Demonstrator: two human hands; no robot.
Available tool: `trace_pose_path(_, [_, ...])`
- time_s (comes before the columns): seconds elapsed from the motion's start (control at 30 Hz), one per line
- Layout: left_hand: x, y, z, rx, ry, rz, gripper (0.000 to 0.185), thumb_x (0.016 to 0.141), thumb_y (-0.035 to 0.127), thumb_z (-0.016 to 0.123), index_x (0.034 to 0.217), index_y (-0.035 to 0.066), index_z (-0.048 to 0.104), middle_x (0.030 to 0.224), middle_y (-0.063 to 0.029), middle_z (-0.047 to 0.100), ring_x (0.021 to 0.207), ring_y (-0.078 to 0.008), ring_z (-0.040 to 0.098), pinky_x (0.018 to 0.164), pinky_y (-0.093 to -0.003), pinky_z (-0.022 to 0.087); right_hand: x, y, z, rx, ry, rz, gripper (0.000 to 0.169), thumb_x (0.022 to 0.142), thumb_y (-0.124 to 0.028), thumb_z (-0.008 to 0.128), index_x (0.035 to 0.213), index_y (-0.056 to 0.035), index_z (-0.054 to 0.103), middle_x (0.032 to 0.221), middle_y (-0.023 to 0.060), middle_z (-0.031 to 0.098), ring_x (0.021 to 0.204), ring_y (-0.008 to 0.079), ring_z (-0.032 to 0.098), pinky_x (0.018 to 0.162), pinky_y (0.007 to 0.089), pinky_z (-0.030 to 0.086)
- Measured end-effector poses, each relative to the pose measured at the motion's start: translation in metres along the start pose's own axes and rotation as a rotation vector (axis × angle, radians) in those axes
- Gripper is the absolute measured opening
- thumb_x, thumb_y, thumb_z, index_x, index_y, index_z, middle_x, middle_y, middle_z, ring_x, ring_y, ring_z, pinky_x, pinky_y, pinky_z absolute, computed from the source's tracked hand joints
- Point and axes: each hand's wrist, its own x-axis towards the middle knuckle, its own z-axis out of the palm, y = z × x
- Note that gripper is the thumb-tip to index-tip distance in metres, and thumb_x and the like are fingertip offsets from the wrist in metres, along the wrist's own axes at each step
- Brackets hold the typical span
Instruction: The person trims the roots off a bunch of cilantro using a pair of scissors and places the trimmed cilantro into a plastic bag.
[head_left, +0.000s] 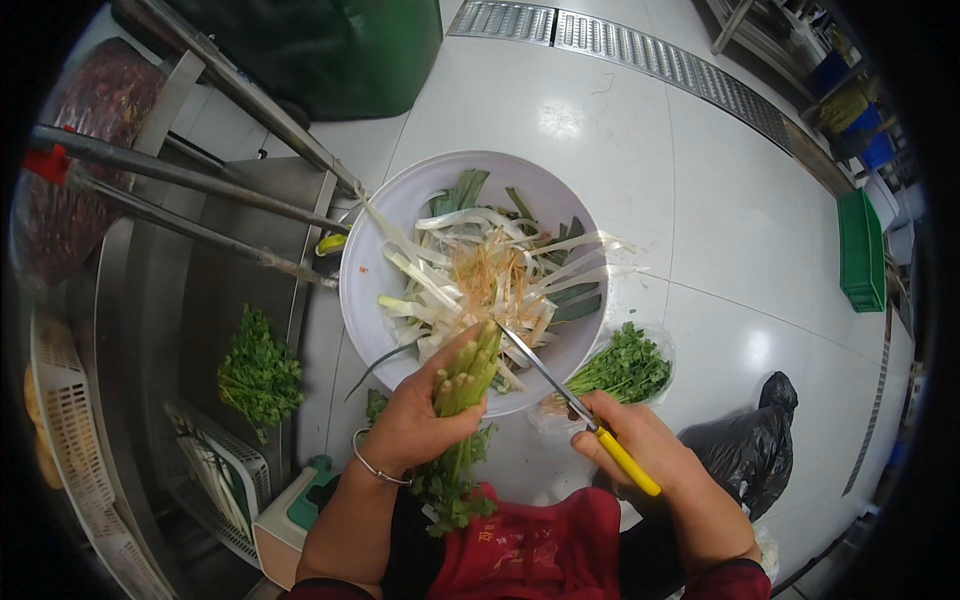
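Observation:
My left hand (420, 424) grips a bunch of leafy green-stemmed celery (472, 371), its cut stem ends pointing up and its leaves hanging down over my lap. In my right hand (645, 439) is a knife (534, 361) with a yellow handle; the blade's tip lies close beside the celery's stem ends. Whether the tip touches them I cannot tell. Beyond both hands stands a round white tub (358, 300) holding leek trimmings (480, 217), pale strips and stringy brown roots (495, 274). Some strips hang over its right rim.
Cilantro (622, 364) lies in clear plastic on the floor, right of the tub. More cilantro (260, 371) rests on a steel shelf (225, 255) at left, near a white basket (244, 469). A black plastic bag (742, 442) sits at right. A green bin (360, 60) stands behind.

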Motion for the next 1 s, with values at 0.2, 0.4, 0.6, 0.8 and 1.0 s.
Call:
trace_pose_path(0.2, [0.000,0.000,-0.002,0.003,-0.001,-0.013,0.070,0.078,-0.005,0.062,0.142,0.011,0.036,0.127,-0.0023,0.052,0.112,-0.0088,0.049,0.097,-0.0244,0.036,0.002,-0.002,0.001,-0.045,0.039,-0.014,0.042,0.086,-0.033,0.064,0.112,-0.0034,0.052,0.073,0.0174,0.060,0.070,0.0402,0.060,0.061,0.0408,0.048])
trace_pose_path(0.4, [0.000,0.001,-0.002,-0.021,-0.001,-0.015,0.071,0.078,-0.006,0.062,0.142,0.011,0.036,0.125,-0.0027,0.053,0.112,-0.0088,0.049,0.097,-0.0244,0.037,0.003,-0.002,0.002,-0.055,0.059,-0.029,0.041,0.085,-0.033,0.066,0.111,-0.0036,0.053,0.069,0.0159,0.059,0.065,0.0380,0.060,0.058,0.0394,0.048])
trace_pose_path(0.6, [0.000,0.001,0.001,-0.083,-0.001,-0.037,0.071,0.078,-0.007,0.061,0.142,0.010,0.036,0.124,-0.0019,0.053,0.111,-0.0091,0.049,0.096,-0.0247,0.038,0.000,0.005,0.005,0.023,0.113,0.004,0.036,0.084,-0.027,0.067,0.110,-0.0046,0.054,0.068,0.0135,0.059,0.061,0.0313,0.061,0.058,0.0350,0.048])
trace_pose_path(0.8, [-0.005,0.011,-0.011,-0.125,-0.033,-0.104,0.054,0.077,-0.003,0.063,0.129,0.004,0.048,0.104,-0.0022,0.059,0.095,-0.0113,0.056,0.087,-0.0261,0.044,0.005,0.016,0.002,0.348,0.266,-0.005,0.035,0.090,-0.033,0.057,0.111,-0.0067,0.049,0.072,0.0025,0.052,0.064,0.0126,0.048,0.059,0.0254,0.040])
trace_pose_path(1.0, [-0.020,0.024,-0.016,-0.427,0.082,0.102,0.042,0.078,0.006,0.068,0.117,0.000,0.054,0.092,-0.0076,0.062,0.086,-0.0161,0.059,0.077,-0.0310,0.046,0.013,0.019,0.019,0.445,0.372,0.013,0.042,0.091,-0.045,0.052,0.108,-0.0071,0.048,0.067,-0.0024,0.046,0.056,0.0071,0.043,0.048,0.0225,0.033])
